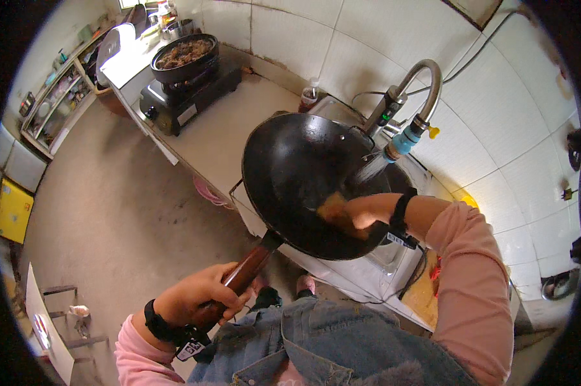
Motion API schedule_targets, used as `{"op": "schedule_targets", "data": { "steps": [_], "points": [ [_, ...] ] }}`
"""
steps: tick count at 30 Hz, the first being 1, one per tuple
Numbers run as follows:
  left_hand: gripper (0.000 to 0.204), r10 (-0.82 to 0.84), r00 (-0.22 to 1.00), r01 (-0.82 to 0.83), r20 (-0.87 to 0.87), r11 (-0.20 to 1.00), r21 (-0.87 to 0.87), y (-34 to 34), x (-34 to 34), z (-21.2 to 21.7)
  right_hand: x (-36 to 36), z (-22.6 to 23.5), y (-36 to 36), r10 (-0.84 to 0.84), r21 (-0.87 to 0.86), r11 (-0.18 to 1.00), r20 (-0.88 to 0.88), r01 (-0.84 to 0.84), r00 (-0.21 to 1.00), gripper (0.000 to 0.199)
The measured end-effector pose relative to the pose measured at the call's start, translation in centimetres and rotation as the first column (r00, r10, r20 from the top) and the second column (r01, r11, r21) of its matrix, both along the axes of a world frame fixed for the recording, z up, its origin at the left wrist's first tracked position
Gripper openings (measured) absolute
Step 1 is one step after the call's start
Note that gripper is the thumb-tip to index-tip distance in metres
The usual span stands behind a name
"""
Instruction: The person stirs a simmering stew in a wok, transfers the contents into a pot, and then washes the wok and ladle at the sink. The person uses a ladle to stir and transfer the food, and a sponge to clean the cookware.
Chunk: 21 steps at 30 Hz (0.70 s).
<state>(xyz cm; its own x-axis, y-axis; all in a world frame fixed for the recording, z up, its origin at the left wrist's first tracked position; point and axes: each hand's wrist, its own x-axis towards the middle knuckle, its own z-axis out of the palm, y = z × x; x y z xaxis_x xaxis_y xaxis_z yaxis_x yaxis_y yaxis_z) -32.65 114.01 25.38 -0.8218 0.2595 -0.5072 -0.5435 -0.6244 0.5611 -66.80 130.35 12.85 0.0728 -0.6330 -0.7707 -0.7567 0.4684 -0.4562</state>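
A large black wok (290, 157) is held tilted over the sink (393, 254). My left hand (203, 293) is wrapped round its brown wooden handle (248, 265). Inside the wok, my right hand (364, 212) is closed on a yellow-brown scrubber (332, 209), pressed to the inner surface and smeared by motion, so its exact kind is unclear. Water (371, 168) sprays into the wok from the blue nozzle (403, 141) of a curved metal faucet (435, 87). The wok hides much of the sink.
Left along the counter (258, 96), a black portable stove (190, 96) carries a pan of dark brown food (187, 53). A small jar (309, 96) stands by the tiled wall. Under the counter sits a pink basket (210, 192). Shelves (62, 100) line the far left.
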Motion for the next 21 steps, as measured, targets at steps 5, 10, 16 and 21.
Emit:
{"op": "schedule_targets", "data": {
  "steps": [5,10,16,21],
  "points": [
    [0.039,-0.065,0.998,0.066,0.021,0.996,-0.055,-0.6,-0.3,0.1,7.8,6.3,-4.3,-0.122,-0.131,0.964,0.556,0.231,0.822,0.063],
    [0.039,-0.146,0.988,0.153,0.059,0.979,-0.138,-0.7,0.0,0.0,7.4,2.3,-13.2,-0.08,-0.892,0.452,-0.059,-0.016,0.995,0.077],
    [0.039,-0.199,0.976,0.211,0.083,0.961,-0.178,-1.4,0.7,-0.5,-3.1,-5.7,-14.6,-0.55,-0.664,0.704,-0.284,0.252,0.786,0.065],
    [0.028,-0.146,0.989,0.149,0.032,0.963,-0.226,-1.5,0.9,-0.4,-6.0,-8.8,-7.9,0.455,-0.211,0.695,-0.611,-0.687,0.648,0.061]
  ]
}}
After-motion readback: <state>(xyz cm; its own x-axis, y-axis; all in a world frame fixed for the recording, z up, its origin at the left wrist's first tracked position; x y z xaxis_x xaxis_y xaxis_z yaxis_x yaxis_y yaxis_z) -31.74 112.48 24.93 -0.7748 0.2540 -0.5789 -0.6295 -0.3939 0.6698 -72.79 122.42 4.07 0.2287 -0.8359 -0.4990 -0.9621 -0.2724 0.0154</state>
